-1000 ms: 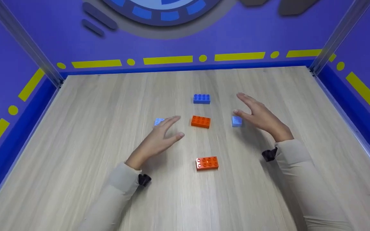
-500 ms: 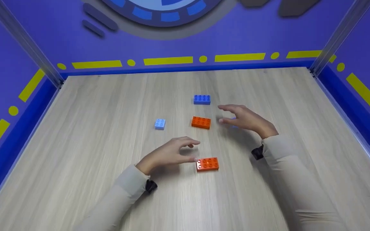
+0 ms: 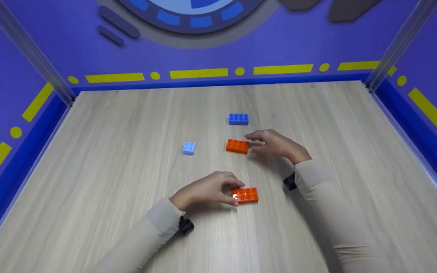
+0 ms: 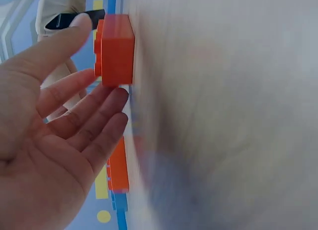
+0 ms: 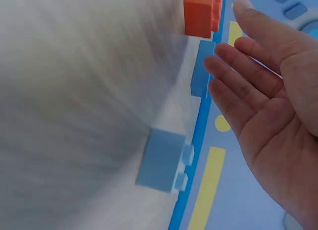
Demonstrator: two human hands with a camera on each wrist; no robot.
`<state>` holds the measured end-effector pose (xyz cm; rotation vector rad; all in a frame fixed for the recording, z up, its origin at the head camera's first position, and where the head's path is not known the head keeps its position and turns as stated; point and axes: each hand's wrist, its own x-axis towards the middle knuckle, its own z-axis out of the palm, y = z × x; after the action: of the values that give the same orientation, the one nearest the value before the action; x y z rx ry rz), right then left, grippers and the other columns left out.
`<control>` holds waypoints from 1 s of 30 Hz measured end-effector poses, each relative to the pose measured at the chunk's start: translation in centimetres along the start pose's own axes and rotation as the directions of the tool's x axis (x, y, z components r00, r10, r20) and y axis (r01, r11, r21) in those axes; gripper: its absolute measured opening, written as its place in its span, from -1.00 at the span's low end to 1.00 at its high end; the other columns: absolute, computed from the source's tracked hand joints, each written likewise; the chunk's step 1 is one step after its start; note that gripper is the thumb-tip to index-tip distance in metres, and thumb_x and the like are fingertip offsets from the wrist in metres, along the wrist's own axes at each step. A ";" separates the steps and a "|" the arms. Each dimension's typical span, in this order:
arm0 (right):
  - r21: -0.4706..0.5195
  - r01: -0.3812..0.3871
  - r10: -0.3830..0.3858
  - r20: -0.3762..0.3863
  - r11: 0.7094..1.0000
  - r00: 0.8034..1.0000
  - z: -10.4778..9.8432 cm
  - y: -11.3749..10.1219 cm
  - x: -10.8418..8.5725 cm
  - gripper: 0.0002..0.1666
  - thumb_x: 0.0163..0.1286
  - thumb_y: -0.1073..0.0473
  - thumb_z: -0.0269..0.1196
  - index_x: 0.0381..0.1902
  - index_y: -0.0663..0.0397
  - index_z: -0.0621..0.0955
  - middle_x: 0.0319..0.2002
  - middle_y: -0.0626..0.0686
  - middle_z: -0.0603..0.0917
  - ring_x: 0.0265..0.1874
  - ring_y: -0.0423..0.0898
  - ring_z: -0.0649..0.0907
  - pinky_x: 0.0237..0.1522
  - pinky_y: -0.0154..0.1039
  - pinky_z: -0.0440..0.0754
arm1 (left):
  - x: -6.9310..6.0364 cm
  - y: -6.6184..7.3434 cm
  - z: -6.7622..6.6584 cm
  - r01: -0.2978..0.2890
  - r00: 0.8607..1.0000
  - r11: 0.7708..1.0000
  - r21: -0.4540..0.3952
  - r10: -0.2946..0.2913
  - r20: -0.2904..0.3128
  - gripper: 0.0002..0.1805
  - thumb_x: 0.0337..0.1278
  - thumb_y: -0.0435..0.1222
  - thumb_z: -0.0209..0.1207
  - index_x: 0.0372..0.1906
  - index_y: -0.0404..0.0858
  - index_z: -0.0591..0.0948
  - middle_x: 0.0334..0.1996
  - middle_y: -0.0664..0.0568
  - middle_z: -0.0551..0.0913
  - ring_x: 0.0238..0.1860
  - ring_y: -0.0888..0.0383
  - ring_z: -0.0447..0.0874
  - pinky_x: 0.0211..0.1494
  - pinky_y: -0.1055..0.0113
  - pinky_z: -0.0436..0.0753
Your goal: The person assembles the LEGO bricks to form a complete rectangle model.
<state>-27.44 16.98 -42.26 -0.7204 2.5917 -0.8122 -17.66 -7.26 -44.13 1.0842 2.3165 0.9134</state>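
My left hand point(image 3: 211, 189) is at the left end of the near orange toy brick point(image 3: 247, 195), thumb on the near side and fingers on the far side. In the left wrist view this brick point(image 4: 118, 53) stands just beyond the fingertips, with no firm grip visible. My right hand point(image 3: 277, 145) is beside the right end of the far orange brick point(image 3: 236, 146), its fingers loosely bent and parted from the thumb. The right wrist view has that hand point(image 5: 273, 86) with nothing in it. A light blue brick point(image 5: 161, 160) there is hidden by the right hand in the head view.
A darker blue brick point(image 3: 238, 119) lies behind the far orange one. To the left is a small light blue brick point(image 3: 189, 148). Blue printed panels point(image 3: 203, 57) border the wooden tabletop point(image 3: 120, 159) at the back and both sides.
My left hand has come down and right, from near the left light blue brick to the near orange brick. My right hand has moved left to the far orange brick, covering the right light blue one.
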 end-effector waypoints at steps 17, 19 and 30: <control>-0.069 0.036 -0.041 -0.060 0.997 0.997 1.9 -0.5 1.3 -0.43 0.26 0.12 0.34 0.19 0.26 0.55 0.12 0.22 0.61 0.11 0.08 0.58 0.22 -0.02 0.49 | 0.4 0.2 0.2 0.050 0.999 0.995 0.085 -0.051 0.010 -0.55 0.02 -0.22 0.38 0.09 -0.15 0.65 -0.08 0.12 0.64 -0.07 0.27 0.51 0.12 0.40 0.49; -0.079 0.032 -0.037 -0.066 0.996 0.997 1.9 -0.5 1.3 -0.44 0.26 0.13 0.33 0.18 0.26 0.55 0.12 0.22 0.61 0.11 0.08 0.58 0.22 -0.02 0.49 | 0.4 0.2 0.2 0.050 0.999 0.995 0.086 -0.051 0.010 -0.55 0.02 -0.23 0.37 0.09 -0.16 0.65 -0.07 0.12 0.64 -0.06 0.26 0.51 0.14 0.38 0.48; -0.084 0.042 -0.050 -0.095 0.996 0.994 2.1 -0.6 1.2 -0.48 0.25 0.17 0.35 0.14 0.27 0.58 0.06 0.20 0.65 0.00 0.03 0.61 0.13 -0.06 0.56 | 0.5 0.3 0.1 0.059 0.998 0.993 0.102 -0.060 0.006 -0.58 0.04 -0.27 0.32 0.08 -0.15 0.65 -0.07 0.13 0.63 -0.05 0.26 0.52 0.15 0.37 0.49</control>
<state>-27.22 14.96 -43.72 -0.7849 2.7189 -0.7762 -17.71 -6.70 -44.02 1.0504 2.3967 0.7741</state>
